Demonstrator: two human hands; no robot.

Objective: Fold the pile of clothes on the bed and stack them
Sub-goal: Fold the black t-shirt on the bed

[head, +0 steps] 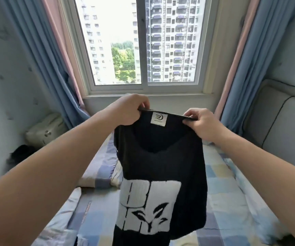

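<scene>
Left hand [131, 109] and right hand [199, 121] are each pinching the black shirt [160, 157] at its collar; it is hanging above the bed [231, 183], long axis vertical, collar up.

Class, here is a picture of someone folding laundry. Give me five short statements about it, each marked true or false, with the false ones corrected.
1. Both the left hand and the right hand grip the black shirt at its neckline. True.
2. The shirt lies flat on the bed. False: it hangs in the air above the bed.
3. A white label shows at the collar. True.
4. The curtains cover the window. False: they hang drawn back at either side.
5. The print on the shirt is red. False: it is white.
</scene>
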